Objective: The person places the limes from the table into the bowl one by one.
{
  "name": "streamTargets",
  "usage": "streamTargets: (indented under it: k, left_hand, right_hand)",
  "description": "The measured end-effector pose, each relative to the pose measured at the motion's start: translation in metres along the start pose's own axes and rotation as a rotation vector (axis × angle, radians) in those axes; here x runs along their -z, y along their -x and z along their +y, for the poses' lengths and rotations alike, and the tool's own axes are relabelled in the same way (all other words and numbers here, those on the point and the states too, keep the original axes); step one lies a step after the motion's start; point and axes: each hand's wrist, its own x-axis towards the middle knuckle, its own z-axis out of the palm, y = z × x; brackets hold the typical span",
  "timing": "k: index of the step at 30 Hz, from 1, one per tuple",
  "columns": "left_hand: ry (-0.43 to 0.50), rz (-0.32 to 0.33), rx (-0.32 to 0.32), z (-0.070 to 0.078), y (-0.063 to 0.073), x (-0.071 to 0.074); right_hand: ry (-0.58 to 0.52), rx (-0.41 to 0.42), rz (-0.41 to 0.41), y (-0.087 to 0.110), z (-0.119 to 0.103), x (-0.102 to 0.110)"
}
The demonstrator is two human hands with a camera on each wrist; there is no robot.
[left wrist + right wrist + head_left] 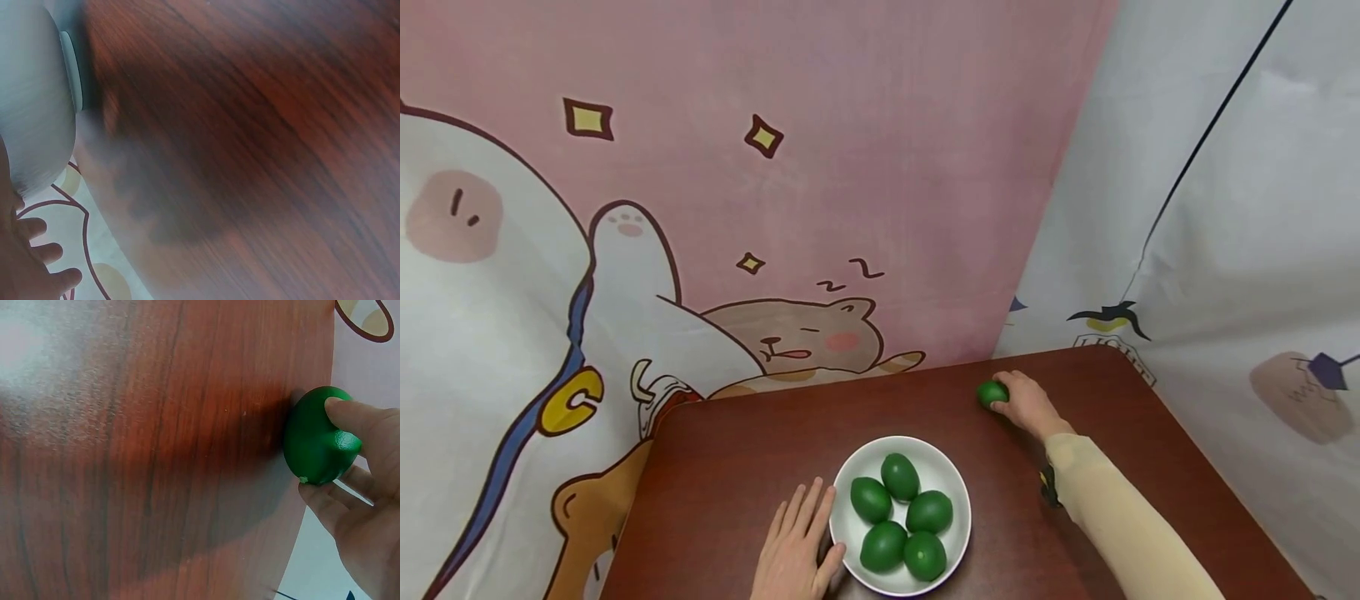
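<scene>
A white bowl [842,467] stands on the brown table, with several green limes [900,477] lying in it. My left hand [793,546] has its fingers stretched out and its thumb against the bowl's left side. In the left wrist view the bowl's outer wall [31,94] fills the upper left corner, with fingers [47,253] below it. Toward the table's far right part, my right hand [1028,405] grips a single lime [991,395]. The right wrist view shows that lime [319,437] between thumb and fingers, close to the tabletop.
The dark wood table [737,450] ends at a pink cartoon curtain [925,167] at the back. A whitish curtain [1247,208] hangs along the right side. A dark band [1049,486] sits at my right wrist.
</scene>
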Motion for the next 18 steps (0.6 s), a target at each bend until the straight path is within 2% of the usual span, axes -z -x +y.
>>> streamTargets:
  k: [8, 18]
  left_hand:
    - [0.0, -0.016, 0.002, 0.001, -0.001, 0.003]
    - [0.004, -0.017, 0.007, 0.002, -0.001, 0.004]
  right_hand:
    - [-0.013, 0.028, 0.04, 0.009, 0.001, -0.008]
    - [-0.097, -0.001, 0.072, 0.025, 0.0, -0.018]
